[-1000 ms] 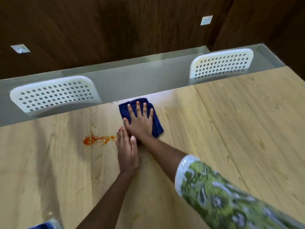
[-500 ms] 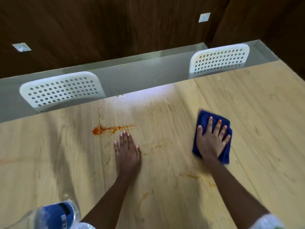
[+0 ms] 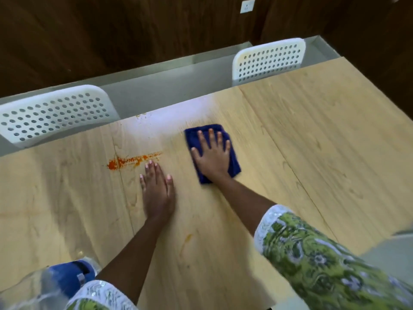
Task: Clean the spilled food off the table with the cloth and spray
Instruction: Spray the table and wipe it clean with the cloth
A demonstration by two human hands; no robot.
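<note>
One pale wooden table (image 3: 312,153) fills most of the frame, running from the lower left up to the right edge; its near corner at lower right is cut off by a green patterned sleeve (image 3: 324,265). Two white perforated chairs sit tucked against its far side, the left chair (image 3: 53,115) at upper left and the right chair (image 3: 268,59) at upper right, only their backrests visible. A second bit of patterned cuff (image 3: 100,294) shows at the bottom edge.

One folded dark blue cloth (image 3: 232,162) lies flat on the table just above centre, its long axis running from upper left to lower right. The right hand (image 3: 212,157) presses down on it, palm flat and fingers spread, pointing toward the top of the frame and hiding much of the cloth.

The left hand (image 3: 156,189) rests flat on the bare wood just left of the cloth, fingers straight and together, holding nothing.

One spray bottle (image 3: 62,278), clear with a blue part, sits at the lower left corner, blurred and partly cut off.

One orange-red spill (image 3: 131,161) streaks sideways across the table, its right end just above the left fingertips. A faint yellowish smear (image 3: 188,237) shows lower down, and small specks (image 3: 142,115) sit at the far edge, hard to make out.
</note>
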